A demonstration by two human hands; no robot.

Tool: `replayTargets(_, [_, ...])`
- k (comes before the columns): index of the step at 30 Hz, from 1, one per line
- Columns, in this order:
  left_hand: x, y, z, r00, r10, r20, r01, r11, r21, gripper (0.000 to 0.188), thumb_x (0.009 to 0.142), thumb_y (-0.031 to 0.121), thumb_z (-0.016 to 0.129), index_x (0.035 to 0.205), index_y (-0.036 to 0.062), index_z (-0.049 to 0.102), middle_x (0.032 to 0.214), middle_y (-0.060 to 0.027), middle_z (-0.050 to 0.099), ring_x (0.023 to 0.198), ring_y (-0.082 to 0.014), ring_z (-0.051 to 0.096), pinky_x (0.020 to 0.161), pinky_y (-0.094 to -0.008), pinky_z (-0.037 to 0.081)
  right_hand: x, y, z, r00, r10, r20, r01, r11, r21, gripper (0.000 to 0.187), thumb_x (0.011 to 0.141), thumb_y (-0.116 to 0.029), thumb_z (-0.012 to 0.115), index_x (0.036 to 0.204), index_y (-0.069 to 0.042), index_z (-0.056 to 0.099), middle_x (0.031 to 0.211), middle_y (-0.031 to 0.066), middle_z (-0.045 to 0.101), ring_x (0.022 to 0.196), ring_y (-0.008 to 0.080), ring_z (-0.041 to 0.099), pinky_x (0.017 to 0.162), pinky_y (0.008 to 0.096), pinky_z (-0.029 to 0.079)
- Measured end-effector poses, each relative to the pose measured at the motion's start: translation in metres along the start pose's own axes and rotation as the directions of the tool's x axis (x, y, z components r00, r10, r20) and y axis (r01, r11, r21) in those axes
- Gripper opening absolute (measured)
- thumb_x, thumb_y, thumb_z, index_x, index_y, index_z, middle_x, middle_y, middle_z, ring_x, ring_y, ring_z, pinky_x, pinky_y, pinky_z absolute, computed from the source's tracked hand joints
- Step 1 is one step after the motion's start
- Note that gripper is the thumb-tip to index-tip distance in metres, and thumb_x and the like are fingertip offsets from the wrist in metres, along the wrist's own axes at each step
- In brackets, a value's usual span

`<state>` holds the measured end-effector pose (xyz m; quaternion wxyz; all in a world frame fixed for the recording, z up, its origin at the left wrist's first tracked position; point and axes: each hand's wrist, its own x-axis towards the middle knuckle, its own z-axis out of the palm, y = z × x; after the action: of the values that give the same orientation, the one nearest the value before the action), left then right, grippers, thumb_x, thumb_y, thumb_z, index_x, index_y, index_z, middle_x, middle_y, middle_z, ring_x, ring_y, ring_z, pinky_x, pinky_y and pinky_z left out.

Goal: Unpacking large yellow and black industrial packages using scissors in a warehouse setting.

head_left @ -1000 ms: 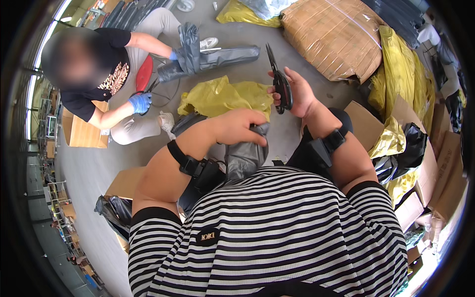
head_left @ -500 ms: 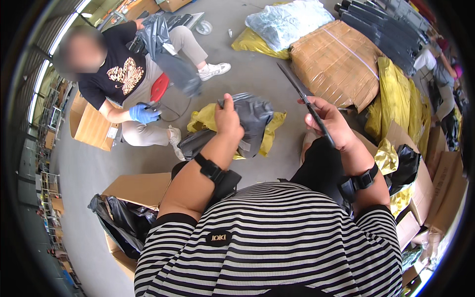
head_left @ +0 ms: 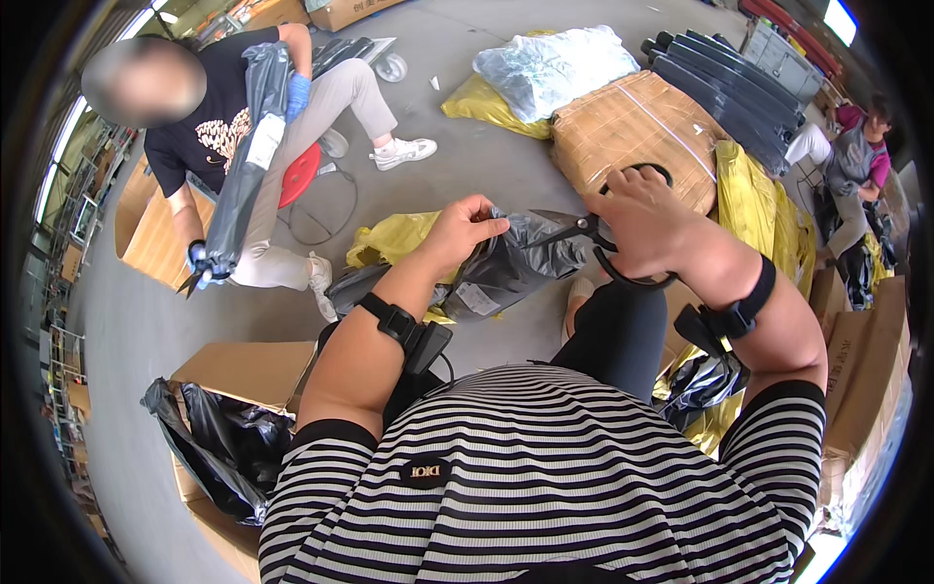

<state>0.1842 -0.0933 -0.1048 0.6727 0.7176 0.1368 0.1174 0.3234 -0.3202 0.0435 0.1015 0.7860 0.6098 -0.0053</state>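
My left hand (head_left: 455, 237) pinches the top edge of a dark grey plastic bag (head_left: 511, 277) between thumb and fingers. The bag bears a white label and hangs in front of my knees, over a yellow sack (head_left: 399, 234). In my right hand (head_left: 647, 224) are black-handled scissors (head_left: 586, 225), with fingers through the loops. Their blades are spread and point left at the bag's upper part, close to my left fingertips. Whether the blades touch the plastic, I cannot tell.
A co-worker (head_left: 229, 146) with a blue glove holds a long grey wrapped package (head_left: 255, 161) at the left. Cardboard boxes with black plastic (head_left: 233, 438) flank me. Ahead lie a large taped brown bale (head_left: 632, 136), yellow sacks (head_left: 759, 204) and dark tubes (head_left: 725, 88).
My right hand has turned over, and the scissors have gone from closed blades to spread ones beside the bag. My left hand now grips the bag's edge. The co-worker's package has swung upright.
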Motion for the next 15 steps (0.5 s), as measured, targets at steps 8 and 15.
replayTargets(8, [-0.013, 0.015, 0.007, 0.988, 0.146, -0.057, -0.124, 0.951, 0.285, 0.017, 0.083, 0.015, 0.072, 0.077, 0.0051, 0.059, 0.068, 0.0059, 0.050, 0.065, -0.0051, 0.043, 0.059, -0.0230, 0.036, 0.040, -0.012, -0.012, 0.974, -0.115, 0.193, 0.126, 0.991, -0.042, 0.044, 0.061, -0.030, 0.075, 0.099, -0.010, 0.064, 0.093, 0.0133, 0.062, 0.096, 0.0317, 0.059, 0.088, 0.0406, 0.041])
replayTargets(15, [-0.016, 0.003, -0.003, 0.982, 0.145, -0.119, -0.124, 0.978, 0.167, 0.012, 0.085, 0.011, 0.069, 0.081, 0.0041, 0.060, 0.070, 0.0070, 0.050, 0.065, -0.0038, 0.040, 0.058, -0.0220, 0.034, 0.046, -0.017, -0.022, 0.939, -0.208, 0.274, 0.243, 0.965, -0.101, 0.044, 0.065, -0.039, 0.077, 0.096, -0.010, 0.064, 0.087, 0.0091, 0.064, 0.087, 0.0317, 0.063, 0.081, 0.0386, 0.046])
